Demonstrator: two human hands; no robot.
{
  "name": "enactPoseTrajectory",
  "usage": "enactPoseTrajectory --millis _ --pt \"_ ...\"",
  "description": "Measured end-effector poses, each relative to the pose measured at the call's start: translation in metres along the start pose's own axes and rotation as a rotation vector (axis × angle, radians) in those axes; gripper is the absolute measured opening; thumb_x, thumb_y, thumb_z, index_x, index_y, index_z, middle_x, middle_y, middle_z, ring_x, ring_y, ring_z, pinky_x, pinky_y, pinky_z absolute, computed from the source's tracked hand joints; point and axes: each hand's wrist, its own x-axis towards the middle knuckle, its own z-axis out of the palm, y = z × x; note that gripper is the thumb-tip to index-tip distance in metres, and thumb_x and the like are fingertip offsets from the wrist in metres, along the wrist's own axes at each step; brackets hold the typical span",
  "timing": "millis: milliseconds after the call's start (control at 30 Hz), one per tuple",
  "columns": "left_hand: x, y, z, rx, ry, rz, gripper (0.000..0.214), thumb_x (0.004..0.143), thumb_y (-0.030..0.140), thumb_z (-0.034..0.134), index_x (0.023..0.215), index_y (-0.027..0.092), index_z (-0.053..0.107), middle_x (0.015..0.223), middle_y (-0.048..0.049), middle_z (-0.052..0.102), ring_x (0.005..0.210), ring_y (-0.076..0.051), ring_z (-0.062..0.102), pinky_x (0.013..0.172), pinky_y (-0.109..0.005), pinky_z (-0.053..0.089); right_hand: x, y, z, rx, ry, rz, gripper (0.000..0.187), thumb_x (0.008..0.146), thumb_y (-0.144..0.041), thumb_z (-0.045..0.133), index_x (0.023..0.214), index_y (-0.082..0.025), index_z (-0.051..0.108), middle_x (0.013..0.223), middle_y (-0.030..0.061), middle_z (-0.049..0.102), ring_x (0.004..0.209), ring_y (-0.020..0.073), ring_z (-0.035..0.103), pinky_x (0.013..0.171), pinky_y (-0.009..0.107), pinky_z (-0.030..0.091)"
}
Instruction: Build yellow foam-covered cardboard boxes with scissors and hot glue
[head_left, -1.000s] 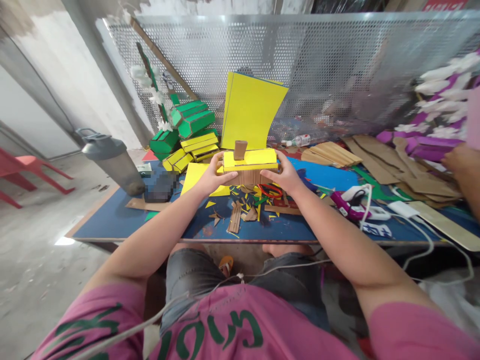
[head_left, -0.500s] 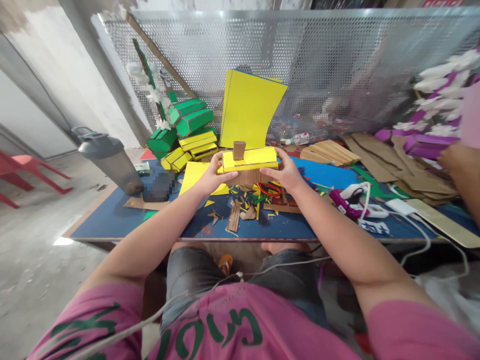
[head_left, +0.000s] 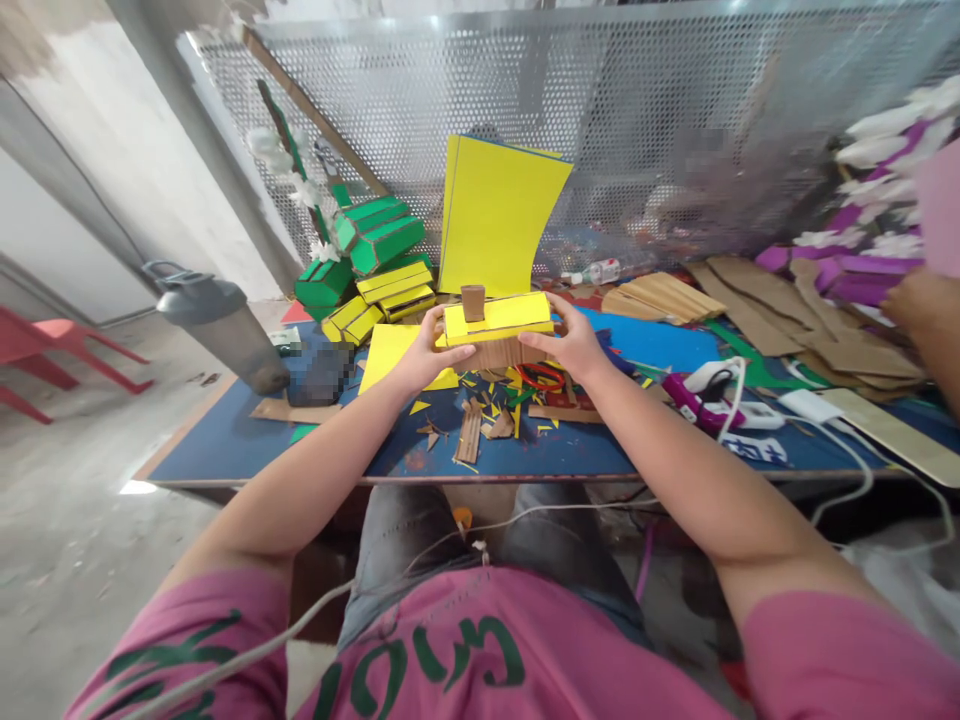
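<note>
Between my two hands is a yellow-covered cardboard box with a bare brown cardboard side facing me. A small brown cardboard piece stands upright at the left of its top. My left hand grips the box's left end, thumb along the front edge. On the right end my right hand is closed in the same way. The far fingers of both hands are partly hidden behind the box. Below it lie yellow and brown cardboard scraps and red-handled scissors.
Yellow boxes and green boxes are stacked at the back left, near a grey bottle. A yellow sheet leans upright behind. Cardboard strips, a purple-white device and cables lie right. Another person's hand is at far right.
Both hands keep their hold on the box, which has barely shifted. My legs have moved closer together under the table. The other person's arm at right has moved slightly.
</note>
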Motion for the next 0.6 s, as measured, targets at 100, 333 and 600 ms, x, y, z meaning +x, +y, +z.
enactPoseTrajectory --millis 100,333,600 --pt "-0.0002 0.0002 0.0002 -0.011 0.002 -0.003 0.111 0.074 0.054 0.107 0.162 0.035 0.043 0.168 -0.0143 0.061 0.143 -0.037 0.072 0.128 -0.064 0.059 -0.0012 -0.0030 0.0005 -0.021 -0.005 -0.013 0.111 0.061 -0.079 0.108 0.157 -0.034 0.074 0.155 0.0122 0.077 0.143 0.0458 0.074 0.124 0.067 0.061" --pt "0.0011 -0.0021 -0.0031 -0.006 -0.002 -0.037 0.108 0.075 0.057 0.106 0.161 0.034 0.044 0.161 -0.0145 0.065 0.143 -0.038 0.072 0.125 -0.064 0.060 -0.0041 -0.0073 0.0015 -0.112 0.026 -0.047 0.115 0.065 -0.083 0.103 0.162 -0.031 0.071 0.158 0.0163 0.075 0.146 0.0473 0.071 0.123 0.069 0.062" --pt "0.0021 -0.0025 -0.0078 0.019 -0.005 0.012 0.110 0.077 0.052 0.106 0.167 0.038 0.043 0.169 -0.0134 0.059 0.146 -0.040 0.070 0.127 -0.064 0.060 -0.0024 -0.0009 -0.0012 -0.109 -0.058 -0.038 0.110 0.065 -0.081 0.105 0.156 -0.032 0.068 0.165 0.0169 0.069 0.148 0.0455 0.068 0.125 0.066 0.061"
